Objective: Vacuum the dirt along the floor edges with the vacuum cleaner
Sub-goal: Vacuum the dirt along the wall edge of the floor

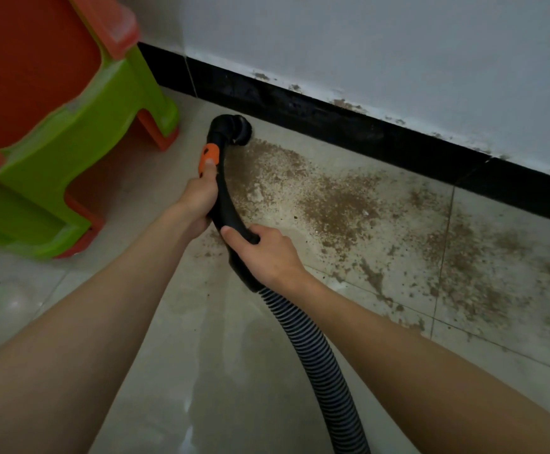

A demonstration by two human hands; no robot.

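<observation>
Head view, one frame. Item: vacuum handle (226,204), black curved tube with orange slider (209,157), centre of frame; round nozzle (239,130) at 12 o'clock, set on the floor just beside the black skirting board (349,126). Left hand (198,199) curled round the tube's upper part, thumb on the orange slider. Right hand (267,257) wrapped round the lower end, above the ribbed hose (319,365), which runs off toward 6 o'clock. Brown dirt (342,208) spread over pale tiles from nozzle toward 3 o'clock, along the skirting. Stacked green and orange stools (54,132) at 10 o'clock, near the nozzle, crowding the corner. White wall (365,44) above, scuffed at its base.
</observation>
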